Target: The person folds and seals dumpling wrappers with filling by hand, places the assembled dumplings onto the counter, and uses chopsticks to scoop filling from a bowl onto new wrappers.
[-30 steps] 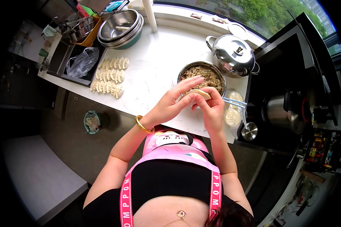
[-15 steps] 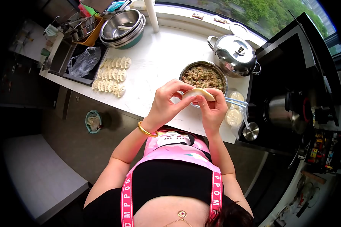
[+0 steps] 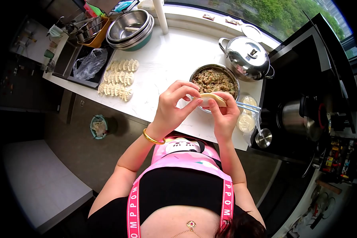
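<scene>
A folded dumpling wrapper [image 3: 212, 100] is held up in front of the metal bowl of filling [image 3: 215, 81]. My right hand [image 3: 224, 115] pinches its right part between thumb and fingers. At the wrapper's left end are the thumb and fingertips of my left hand [image 3: 173, 104], curled close round the edge. Blue chopsticks [image 3: 248, 106] lie to the right of the bowl, beside bagged round wrappers [image 3: 246, 123]. Rows of pleated dumplings [image 3: 117, 78] rest on the counter at the left.
A lidded steel pot [image 3: 248, 58] stands behind the bowl. Stacked basins [image 3: 129, 31] sit at the back left by the sink [image 3: 69, 63]. On the right are the black stove [image 3: 281, 87], a pot [image 3: 295, 115] and a small metal dish [image 3: 263, 138].
My left fingers, spread a second ago, have curled in to the wrapper's edge. The wrapper has been turned and shows more of its face. The view has shifted slightly.
</scene>
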`<state>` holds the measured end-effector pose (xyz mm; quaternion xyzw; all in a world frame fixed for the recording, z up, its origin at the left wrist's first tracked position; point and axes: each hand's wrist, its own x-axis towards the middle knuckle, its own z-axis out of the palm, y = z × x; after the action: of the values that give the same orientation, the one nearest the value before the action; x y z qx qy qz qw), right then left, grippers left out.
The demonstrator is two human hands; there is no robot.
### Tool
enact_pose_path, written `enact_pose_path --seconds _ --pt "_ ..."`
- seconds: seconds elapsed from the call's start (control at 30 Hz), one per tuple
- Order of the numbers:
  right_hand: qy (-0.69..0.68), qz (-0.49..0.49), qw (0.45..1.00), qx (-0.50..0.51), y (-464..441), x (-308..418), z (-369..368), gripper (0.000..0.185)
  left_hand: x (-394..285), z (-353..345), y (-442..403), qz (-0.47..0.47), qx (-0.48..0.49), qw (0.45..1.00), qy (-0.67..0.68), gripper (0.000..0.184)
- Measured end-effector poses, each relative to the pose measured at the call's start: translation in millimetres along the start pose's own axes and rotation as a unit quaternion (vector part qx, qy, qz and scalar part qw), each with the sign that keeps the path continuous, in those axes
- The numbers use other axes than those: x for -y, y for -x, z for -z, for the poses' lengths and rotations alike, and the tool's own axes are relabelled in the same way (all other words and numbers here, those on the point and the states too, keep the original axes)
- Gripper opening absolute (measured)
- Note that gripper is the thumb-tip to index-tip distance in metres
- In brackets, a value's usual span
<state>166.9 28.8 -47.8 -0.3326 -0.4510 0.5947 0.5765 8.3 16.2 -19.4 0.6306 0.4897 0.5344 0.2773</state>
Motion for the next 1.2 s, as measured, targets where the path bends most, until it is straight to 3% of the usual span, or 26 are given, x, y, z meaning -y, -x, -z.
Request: enact_pose_path --seconds 0.17,0.3,0.97,1.2 --pt "0.032 0.040 0.999 0.010 1.1 -4.0 0.4 0.019 -3.3 -1.9 -0.3 -0.024 -0.024 0.997 -0.065 0.013" --pt "0.068 0.081 0.994 0.019 0.8 -4.9 1.1 0.018 -1.3 -1.1 -1.6 0.028 0.004 1.000 0.001 0.014" --pt "0.045 0.047 0.998 0.023 0.4 -6.0 -0.1 0.016 4.8 -0.3 -2.0 0.041 0.031 0.999 0.005 0.008" --pt "0.041 0.034 0.998 0.021 -0.9 -7.1 -0.7 0.014 2.6 -3.8 -3.0 0.058 -0.002 0.997 0.041 0.021"
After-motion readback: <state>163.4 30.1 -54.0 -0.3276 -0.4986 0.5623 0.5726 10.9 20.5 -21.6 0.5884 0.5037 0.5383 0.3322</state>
